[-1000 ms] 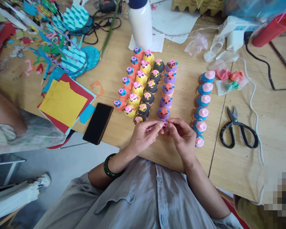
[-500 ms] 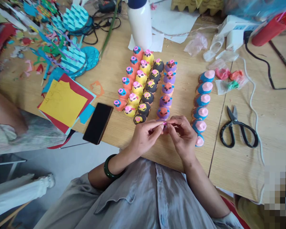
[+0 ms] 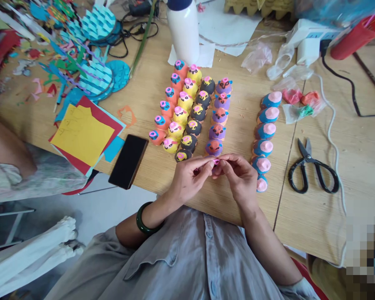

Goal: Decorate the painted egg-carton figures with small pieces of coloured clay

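My left hand (image 3: 190,177) and my right hand (image 3: 239,179) meet above the table's front edge. Between both sets of closed fingertips is a small piece of pink clay (image 3: 216,161), partly covered by the fingers. Just beyond the hands runs a row of purple egg-shaped figures (image 3: 214,147) with orange faces and blue ears; its near end is hidden by my fingers. To the left stand rows of black (image 3: 189,142), yellow (image 3: 170,144) and orange figures (image 3: 158,136) with small faces. Right of my right hand is a row of blue figures (image 3: 263,165) topped with pale pink.
Black-handled scissors (image 3: 306,166) lie at right, near a white cable (image 3: 333,125) and bagged clay lumps (image 3: 303,100). At left are a phone (image 3: 128,161) and stacked coloured paper (image 3: 83,133). A white bottle (image 3: 183,35) stands behind the rows. Another person's arm (image 3: 9,146) rests at far left.
My fingertips have shifted slightly around the pink clay, and more of it shows. At lower left, the other person's white-trousered legs have moved. The figures stay in place.
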Action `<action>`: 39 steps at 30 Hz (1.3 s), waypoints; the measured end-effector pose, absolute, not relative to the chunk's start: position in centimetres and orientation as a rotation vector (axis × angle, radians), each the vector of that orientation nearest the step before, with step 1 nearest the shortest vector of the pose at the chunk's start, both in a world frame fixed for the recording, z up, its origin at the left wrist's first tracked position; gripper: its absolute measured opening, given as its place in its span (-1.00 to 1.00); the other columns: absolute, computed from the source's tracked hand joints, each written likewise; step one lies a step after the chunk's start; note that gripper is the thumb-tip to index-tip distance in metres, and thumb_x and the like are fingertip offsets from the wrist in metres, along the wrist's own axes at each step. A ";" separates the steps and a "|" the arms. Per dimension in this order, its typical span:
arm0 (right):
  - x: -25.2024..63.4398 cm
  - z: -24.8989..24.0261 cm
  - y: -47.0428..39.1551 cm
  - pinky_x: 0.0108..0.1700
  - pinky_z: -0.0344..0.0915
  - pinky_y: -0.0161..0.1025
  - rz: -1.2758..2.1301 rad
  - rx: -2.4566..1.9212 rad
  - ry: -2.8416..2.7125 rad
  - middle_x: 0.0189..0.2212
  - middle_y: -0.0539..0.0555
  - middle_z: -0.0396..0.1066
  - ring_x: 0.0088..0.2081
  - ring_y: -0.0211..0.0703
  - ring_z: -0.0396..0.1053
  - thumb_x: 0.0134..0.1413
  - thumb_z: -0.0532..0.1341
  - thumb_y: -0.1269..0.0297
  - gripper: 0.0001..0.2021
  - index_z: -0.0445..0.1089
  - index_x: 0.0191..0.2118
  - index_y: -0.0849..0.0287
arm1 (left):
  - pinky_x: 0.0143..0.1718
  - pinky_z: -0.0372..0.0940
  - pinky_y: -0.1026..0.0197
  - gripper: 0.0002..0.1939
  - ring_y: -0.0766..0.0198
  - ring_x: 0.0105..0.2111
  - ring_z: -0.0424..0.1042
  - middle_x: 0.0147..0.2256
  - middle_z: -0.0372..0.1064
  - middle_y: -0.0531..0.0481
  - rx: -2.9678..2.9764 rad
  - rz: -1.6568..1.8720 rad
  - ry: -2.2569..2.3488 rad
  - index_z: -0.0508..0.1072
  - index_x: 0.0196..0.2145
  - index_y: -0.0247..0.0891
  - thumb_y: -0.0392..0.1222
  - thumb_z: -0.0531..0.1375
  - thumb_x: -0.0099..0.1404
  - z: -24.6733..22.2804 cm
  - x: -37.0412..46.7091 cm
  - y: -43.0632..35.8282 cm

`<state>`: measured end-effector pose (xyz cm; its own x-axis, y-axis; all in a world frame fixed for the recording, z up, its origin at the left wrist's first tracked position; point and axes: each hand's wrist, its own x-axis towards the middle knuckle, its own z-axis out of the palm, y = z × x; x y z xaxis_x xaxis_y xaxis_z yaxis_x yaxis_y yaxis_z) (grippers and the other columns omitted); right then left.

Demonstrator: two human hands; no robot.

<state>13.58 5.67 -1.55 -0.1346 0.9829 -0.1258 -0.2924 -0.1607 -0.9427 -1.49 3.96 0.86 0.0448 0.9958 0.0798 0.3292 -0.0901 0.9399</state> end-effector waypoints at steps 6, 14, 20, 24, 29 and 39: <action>13.7 -1.3 5.6 -0.40 0.58 -0.24 1.522 -1.041 -1.003 -0.44 0.00 0.56 -0.45 -0.24 0.51 0.18 0.37 0.17 -0.85 0.56 -0.23 0.13 | -0.44 0.32 0.36 -0.77 0.37 -0.45 0.45 -0.39 0.56 -0.06 1.546 1.121 1.391 0.67 -0.13 -0.29 -0.18 0.22 0.41 0.3 -1.7 4.2; 13.7 -1.4 5.6 -0.38 0.59 -0.22 1.560 -1.050 -0.985 -0.39 0.01 0.58 -0.43 -0.23 0.52 0.18 0.37 0.17 -0.84 0.55 -0.20 0.12 | -0.49 0.28 0.35 -0.80 0.39 -0.49 0.41 -0.42 0.53 -0.05 1.459 1.119 1.392 0.67 -0.18 -0.35 -0.20 0.27 0.36 0.2 -1.7 4.2; 13.7 -1.5 5.6 -0.39 0.57 -0.23 1.566 -1.030 -0.990 -0.35 0.02 0.57 -0.43 -0.25 0.49 0.19 0.36 0.17 -0.84 0.55 -0.18 0.12 | -0.60 0.16 0.34 -0.68 0.45 -0.59 0.25 -0.47 0.46 0.00 1.212 1.041 1.366 0.61 -0.36 -0.31 -0.01 0.23 0.39 1.1 -1.7 4.3; 13.8 -1.6 5.6 -0.39 0.56 -0.22 1.559 -1.054 -1.018 -0.38 0.01 0.55 -0.46 -0.26 0.47 0.20 0.34 0.14 -0.82 0.55 -0.18 0.14 | -0.65 0.05 0.35 -0.63 0.50 -0.64 0.13 -0.51 0.37 0.06 1.056 1.016 1.347 0.55 -0.42 -0.30 0.07 0.26 0.35 0.8 -1.7 4.3; 13.7 -1.7 5.6 -0.40 0.54 -0.23 1.556 -1.044 -1.025 -0.38 0.02 0.56 -0.45 -0.26 0.46 0.19 0.35 0.13 -0.81 0.55 -0.19 0.13 | -0.65 0.07 0.36 -0.62 0.51 -0.64 0.12 -0.51 0.35 0.07 0.992 1.011 1.344 0.54 -0.43 -0.30 0.10 0.28 0.33 0.6 -1.6 4.3; 13.9 -2.1 5.1 -0.30 0.46 -0.22 1.218 -1.148 -1.396 -0.32 0.02 0.50 -0.34 -0.21 0.47 0.22 0.34 0.21 -0.85 0.53 -0.11 0.03 | -0.68 0.03 0.35 -0.57 0.52 -0.67 0.07 -0.57 0.27 0.09 0.871 1.009 1.319 0.50 -0.50 -0.30 0.14 0.32 0.27 0.6 -1.5 4.3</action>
